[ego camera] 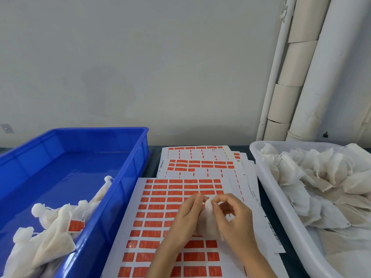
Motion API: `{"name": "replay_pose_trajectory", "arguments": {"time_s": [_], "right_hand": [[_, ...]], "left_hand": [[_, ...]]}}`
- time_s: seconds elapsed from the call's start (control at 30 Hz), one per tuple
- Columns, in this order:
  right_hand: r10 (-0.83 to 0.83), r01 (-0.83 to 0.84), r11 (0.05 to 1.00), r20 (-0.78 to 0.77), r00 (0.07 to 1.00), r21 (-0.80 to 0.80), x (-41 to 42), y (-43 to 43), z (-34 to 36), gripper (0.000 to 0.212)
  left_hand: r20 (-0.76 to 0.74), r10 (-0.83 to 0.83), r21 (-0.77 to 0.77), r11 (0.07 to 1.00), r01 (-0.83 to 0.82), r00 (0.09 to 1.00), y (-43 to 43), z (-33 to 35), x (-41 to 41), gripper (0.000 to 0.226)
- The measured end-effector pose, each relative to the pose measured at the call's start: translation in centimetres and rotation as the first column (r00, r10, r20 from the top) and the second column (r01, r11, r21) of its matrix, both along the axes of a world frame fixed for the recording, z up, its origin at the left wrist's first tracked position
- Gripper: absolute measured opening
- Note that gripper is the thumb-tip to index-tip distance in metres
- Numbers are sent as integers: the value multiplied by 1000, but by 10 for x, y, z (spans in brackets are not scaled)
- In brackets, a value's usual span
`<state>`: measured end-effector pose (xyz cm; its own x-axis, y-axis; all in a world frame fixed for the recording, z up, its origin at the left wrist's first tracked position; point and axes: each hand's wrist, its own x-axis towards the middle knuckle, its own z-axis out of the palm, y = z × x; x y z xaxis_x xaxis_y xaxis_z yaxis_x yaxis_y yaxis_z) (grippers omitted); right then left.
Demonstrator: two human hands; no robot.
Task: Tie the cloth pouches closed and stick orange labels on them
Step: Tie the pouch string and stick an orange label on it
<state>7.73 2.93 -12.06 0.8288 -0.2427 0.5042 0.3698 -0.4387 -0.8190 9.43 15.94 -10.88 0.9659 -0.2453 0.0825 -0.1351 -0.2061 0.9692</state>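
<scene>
Pinching gathered neck of cloth pouch [207,219]: left hand [185,219] and right hand [232,219] both grasping it, above label sheet [160,217]. Pouch likely soft, light, floppy; best held at neck.

blue crate [130,167] is set at 9 o'clock on dark table [153,163] | white tub [289,221] is set at 3 o'clock | grey wall [140,57] is seen at 12 o'clock | white pipes [321,77] are run up it at 1 o'clock | small wall plate [7,128] is fixed at 9 o'clock, beyond the crate
</scene>
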Motion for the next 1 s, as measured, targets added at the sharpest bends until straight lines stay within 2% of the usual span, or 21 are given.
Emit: {"name": "replay_pose_trajectory", "arguments": {"time_s": [0.1, 0.2, 0.27, 0.33, 0.6, 1.0], "right_hand": [[26, -26, 1000, -28, 999, -14, 0, 1, 1, 28], [7, -7, 1000, -56, 998, -9, 1, 1, 1, 29], [-12, 12, 1000, -55, 998, 0, 1, 1, 0, 28], [-39, 39, 999, -40, 998, 4, 1, 0, 1, 28], [-135, 133, 991, 115, 984, 23, 0, -7, 5, 31], [-224, 221, 974, 121, 967, 41, 2, -14, 3, 28]], "left_hand": [[22, -66, -133, 989, 68, 998, -6, -1, 0, 22], [123, 31, -159, 987, -11, 992, -7, -3, 4, 5], [134, 102, -165, 983, -79, 986, -6, -7, 8, 6], [127, 104, -189, 979, -79, 986, -5, -8, 8, 5], [177, 45, -155, 988, -17, 983, -6, -7, 3, 15], [203, 34, -72, 997, -20, 979, -10, -4, 0, 12]]}}
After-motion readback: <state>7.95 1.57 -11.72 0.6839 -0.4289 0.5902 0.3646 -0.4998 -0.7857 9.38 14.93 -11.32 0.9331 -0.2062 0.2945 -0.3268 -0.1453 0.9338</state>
